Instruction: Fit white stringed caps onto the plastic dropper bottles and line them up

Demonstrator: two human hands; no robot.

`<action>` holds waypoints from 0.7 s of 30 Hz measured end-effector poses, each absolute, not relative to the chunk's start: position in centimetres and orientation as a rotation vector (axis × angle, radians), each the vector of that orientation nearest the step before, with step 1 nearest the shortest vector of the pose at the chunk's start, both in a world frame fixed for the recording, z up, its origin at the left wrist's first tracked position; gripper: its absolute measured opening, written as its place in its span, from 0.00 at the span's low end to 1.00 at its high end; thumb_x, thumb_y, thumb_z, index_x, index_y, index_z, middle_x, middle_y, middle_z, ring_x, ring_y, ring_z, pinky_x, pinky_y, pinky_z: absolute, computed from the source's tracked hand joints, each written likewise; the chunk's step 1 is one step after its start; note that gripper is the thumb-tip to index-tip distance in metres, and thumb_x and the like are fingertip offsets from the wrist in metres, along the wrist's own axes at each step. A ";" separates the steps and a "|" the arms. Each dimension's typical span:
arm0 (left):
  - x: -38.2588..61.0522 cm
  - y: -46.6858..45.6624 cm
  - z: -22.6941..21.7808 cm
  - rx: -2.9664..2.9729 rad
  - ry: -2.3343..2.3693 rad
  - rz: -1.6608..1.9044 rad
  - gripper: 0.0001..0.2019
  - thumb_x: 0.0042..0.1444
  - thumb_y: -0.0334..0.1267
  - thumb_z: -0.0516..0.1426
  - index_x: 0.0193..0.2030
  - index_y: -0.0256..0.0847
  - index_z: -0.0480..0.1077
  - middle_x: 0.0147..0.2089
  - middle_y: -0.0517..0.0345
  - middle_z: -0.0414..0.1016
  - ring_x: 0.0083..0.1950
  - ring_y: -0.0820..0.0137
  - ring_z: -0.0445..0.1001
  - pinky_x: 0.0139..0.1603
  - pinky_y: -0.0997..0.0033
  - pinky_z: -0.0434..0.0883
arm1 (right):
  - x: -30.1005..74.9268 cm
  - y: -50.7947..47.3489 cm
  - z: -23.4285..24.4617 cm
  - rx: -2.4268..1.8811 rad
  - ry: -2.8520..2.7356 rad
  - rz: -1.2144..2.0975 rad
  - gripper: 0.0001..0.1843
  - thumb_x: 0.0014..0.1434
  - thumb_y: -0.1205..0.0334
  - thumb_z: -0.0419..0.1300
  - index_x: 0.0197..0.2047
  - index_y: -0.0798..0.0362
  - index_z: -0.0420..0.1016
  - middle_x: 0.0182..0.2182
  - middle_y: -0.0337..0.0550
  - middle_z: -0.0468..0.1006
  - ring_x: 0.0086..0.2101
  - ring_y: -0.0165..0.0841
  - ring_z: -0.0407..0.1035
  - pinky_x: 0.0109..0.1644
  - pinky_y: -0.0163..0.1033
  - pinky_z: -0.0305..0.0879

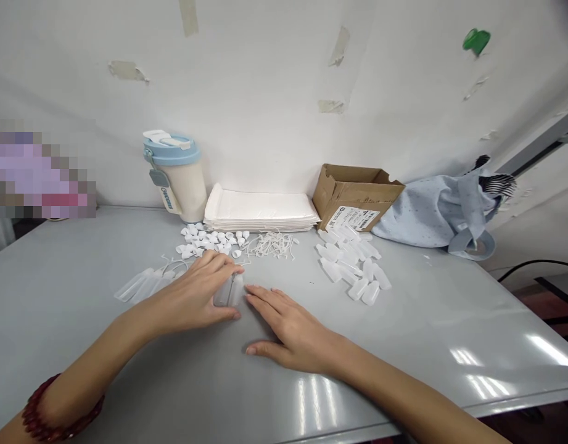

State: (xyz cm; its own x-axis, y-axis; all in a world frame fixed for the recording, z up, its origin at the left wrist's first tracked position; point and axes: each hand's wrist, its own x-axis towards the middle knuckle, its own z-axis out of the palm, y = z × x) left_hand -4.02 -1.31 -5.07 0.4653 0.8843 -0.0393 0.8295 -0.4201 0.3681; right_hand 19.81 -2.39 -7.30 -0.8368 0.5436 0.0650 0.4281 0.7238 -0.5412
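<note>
On the table [427,333], left hand [198,291] apparently grasps clear bottles [236,292]; right hand [293,333] spread, empty.

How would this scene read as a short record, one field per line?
Left hand: curved around translucent containers; grip unclear
Right hand: spread beside them, palm down
Left side: corded containers
Beyond hands: white caps, pale cords, stacked white packets
Right side: loose containers, cardboard box, blue cloth bag
Back left: cream tumbler, blue lid
Surface: grey table
</note>
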 end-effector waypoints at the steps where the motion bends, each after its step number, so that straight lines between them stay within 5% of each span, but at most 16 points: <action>1: -4.0 -1.3 -5.1 2.384 1.449 0.225 0.29 0.51 0.55 0.60 0.57 0.45 0.64 0.54 0.51 0.66 0.58 0.55 0.59 0.56 0.57 0.64 | 19.8 -2.4 -7.3 -0.772 -2.707 0.764 0.42 0.63 0.42 0.52 0.68 0.66 0.52 0.67 0.60 0.52 0.67 0.42 0.47 0.69 0.51 0.47; 21: -4.1 -1.2 -5.5 2.462 1.463 0.316 0.24 0.51 0.52 0.60 0.53 0.47 0.68 0.53 0.54 0.67 0.57 0.57 0.60 0.55 0.59 0.65 | 20.4 -1.8 -6.9 -0.764 -2.649 0.717 0.37 0.63 0.47 0.55 0.66 0.64 0.56 0.65 0.62 0.59 0.65 0.44 0.53 0.66 0.52 0.55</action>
State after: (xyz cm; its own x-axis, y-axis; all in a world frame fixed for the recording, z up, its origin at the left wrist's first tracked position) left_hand -4.15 -1.23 -5.52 0.4696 0.8813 0.0532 0.8247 -0.4594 0.3298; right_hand 20.42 -1.80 -6.91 -0.8167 0.5608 0.1361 0.4157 0.7353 -0.5353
